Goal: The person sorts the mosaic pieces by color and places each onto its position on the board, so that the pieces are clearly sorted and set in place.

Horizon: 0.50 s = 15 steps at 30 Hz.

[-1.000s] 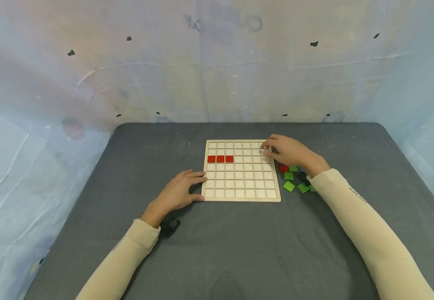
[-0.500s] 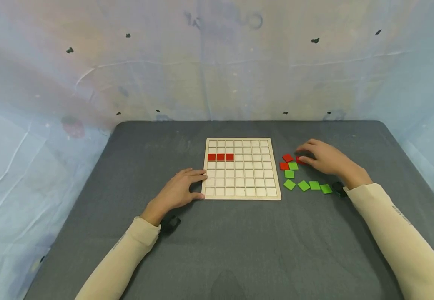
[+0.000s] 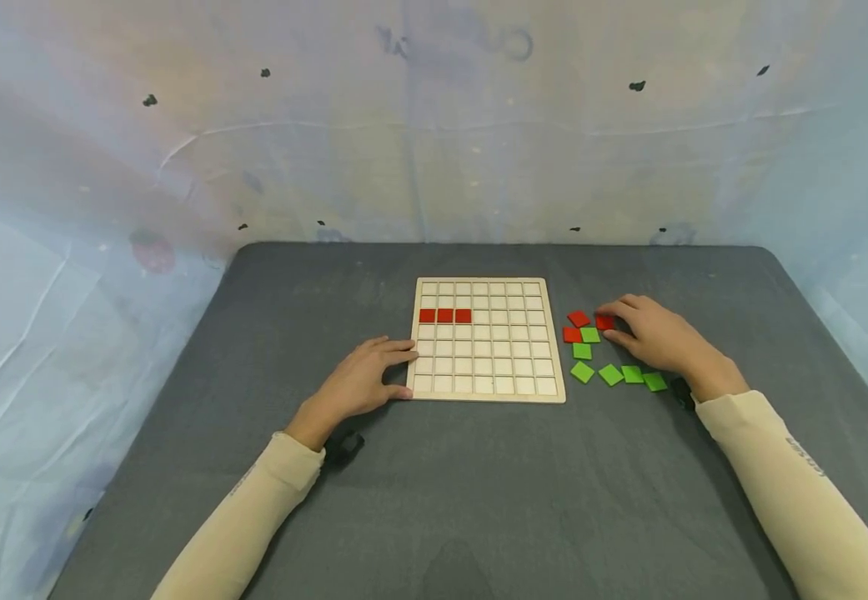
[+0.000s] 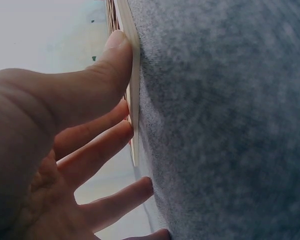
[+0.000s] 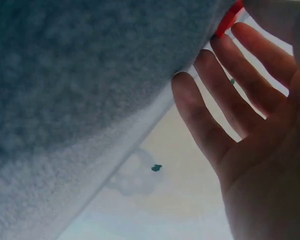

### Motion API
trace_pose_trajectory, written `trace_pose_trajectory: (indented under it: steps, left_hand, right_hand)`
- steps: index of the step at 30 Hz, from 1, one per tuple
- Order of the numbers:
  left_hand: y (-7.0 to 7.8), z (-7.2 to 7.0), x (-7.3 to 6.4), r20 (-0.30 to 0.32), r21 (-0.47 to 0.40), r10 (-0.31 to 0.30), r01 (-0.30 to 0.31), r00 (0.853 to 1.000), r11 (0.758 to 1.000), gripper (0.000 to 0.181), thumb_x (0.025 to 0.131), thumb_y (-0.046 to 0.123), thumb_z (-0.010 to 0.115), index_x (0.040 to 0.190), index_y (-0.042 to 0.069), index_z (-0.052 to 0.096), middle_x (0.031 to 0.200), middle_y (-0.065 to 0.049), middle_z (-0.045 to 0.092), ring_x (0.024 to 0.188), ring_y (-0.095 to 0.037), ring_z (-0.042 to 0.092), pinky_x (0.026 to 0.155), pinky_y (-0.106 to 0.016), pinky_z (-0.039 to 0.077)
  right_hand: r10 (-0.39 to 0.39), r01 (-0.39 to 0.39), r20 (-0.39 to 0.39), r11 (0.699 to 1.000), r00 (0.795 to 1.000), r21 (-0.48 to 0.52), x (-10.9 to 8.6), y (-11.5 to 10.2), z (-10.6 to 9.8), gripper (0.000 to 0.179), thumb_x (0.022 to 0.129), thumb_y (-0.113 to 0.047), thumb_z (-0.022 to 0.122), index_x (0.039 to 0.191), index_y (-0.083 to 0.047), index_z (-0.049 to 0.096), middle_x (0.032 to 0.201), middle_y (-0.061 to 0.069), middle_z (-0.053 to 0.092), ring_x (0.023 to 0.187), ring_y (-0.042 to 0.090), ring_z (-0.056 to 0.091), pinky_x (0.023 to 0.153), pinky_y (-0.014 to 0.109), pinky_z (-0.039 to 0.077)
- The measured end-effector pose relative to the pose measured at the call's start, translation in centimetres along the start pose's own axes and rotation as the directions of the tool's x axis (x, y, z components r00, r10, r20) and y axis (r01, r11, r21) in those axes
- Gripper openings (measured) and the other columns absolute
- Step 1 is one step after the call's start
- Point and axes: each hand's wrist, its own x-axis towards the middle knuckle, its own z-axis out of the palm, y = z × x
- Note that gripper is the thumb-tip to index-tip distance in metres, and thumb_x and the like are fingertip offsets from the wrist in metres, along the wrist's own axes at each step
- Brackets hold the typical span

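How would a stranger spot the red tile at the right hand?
On the dark table, find the pale gridded board. To its right lie loose red and green tiles. The red tile is the rightmost red one, and the only tile between the thumb and forefinger of the right hand.

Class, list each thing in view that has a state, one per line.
Board: flat, three cells filled, the rest bare
Three red tiles: set in cells, side by side
Two red tiles: loose, right of the board
Six green tiles: loose, right of the board
Left hand: on the board's left edge
Right hand: at a third loose red tile, grip unclear
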Motion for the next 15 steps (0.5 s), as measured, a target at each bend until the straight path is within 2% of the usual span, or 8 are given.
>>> trace_pose_trajectory:
  steps: [8, 15]
  left_hand:
    - [0.15, -0.04, 0.17, -0.006, -0.007, 0.013, -0.013, 1.0, 1.0, 0.068, 0.085, 0.038, 0.078, 0.145, 0.018, 0.055, 0.157, 0.0, 0.044, 0.148, -0.037, 0.034, 0.12, -0.058, 0.029]
    - [0.18, -0.18, -0.06, -0.008, -0.012, 0.006, -0.006, 1.0, 1.0, 0.067, 0.084, 0.037, 0.079, 0.144, 0.017, 0.055, 0.156, -0.001, 0.045, 0.147, -0.038, 0.035, 0.12, -0.058, 0.029]
  right_hand:
    - [0.032, -0.032, -0.011, 0.999, 0.999, -0.019, -0.41, -0.34, 0.1, 0.039, 0.1, -0.023, 0.062, 0.135, -0.006, 0.06, 0.126, 0.02, 0.06, 0.115, 0.038, 0.057, 0.094, 0.059, 0.05]
    - [0.013, -0.013, -0.051, 1.0, 0.999, 0.003, -1.04, -0.82, 0.24, 0.036, 0.097, -0.02, 0.066, 0.129, -0.004, 0.063, 0.119, 0.019, 0.063, 0.108, 0.037, 0.061, 0.09, 0.057, 0.052]
